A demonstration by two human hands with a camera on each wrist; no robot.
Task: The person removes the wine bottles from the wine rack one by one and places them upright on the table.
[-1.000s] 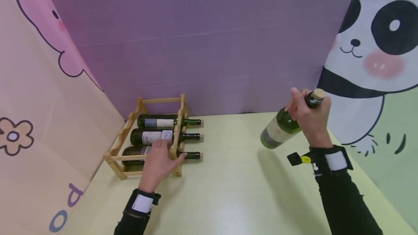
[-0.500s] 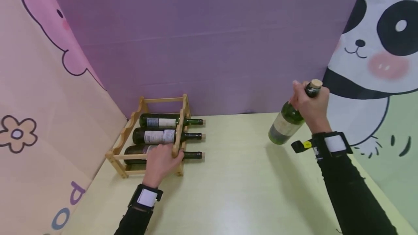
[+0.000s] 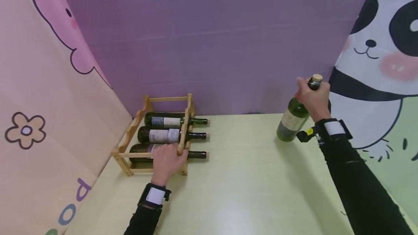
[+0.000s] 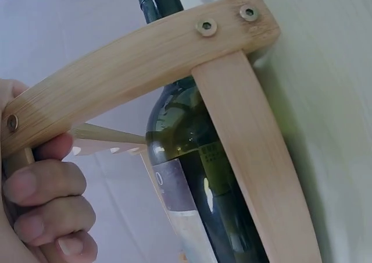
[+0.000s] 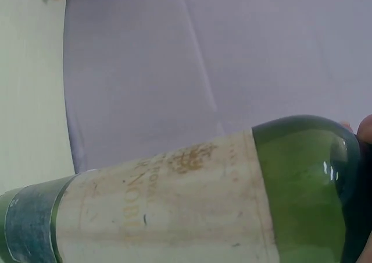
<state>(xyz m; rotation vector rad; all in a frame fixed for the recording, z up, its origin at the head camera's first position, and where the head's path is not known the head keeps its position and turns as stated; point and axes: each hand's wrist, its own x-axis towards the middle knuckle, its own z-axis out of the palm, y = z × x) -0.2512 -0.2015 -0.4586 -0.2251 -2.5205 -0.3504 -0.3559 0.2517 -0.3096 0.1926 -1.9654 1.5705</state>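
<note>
My right hand (image 3: 315, 99) grips a green wine bottle (image 3: 292, 120) around its neck, the cork poking up above the fist. The bottle leans, base down and toward the left, close over the table; its pale label fills much of the right wrist view. My left hand (image 3: 168, 160) holds the near top rail of a wooden wine rack (image 3: 132, 155), fingers curled round the wood beside the end piece (image 4: 116, 71). Three corked bottles lie in the rack, necks to the right: a far one (image 3: 166, 119), a middle one (image 3: 160, 134) and a near one (image 3: 197, 155), partly hidden by my left hand.
The pale table (image 3: 241, 177) runs back to a purple cloth wall (image 3: 222, 64). A pink cartoon panel (image 3: 39, 82) stands close on the rack's left. On the right, a panda panel (image 3: 375, 75) rises just beyond my right hand.
My left fingers have curled round the rack's rail, having been spread over it a second ago. My right hand has brought its bottle closer to upright. The head view has swung slightly left.
</note>
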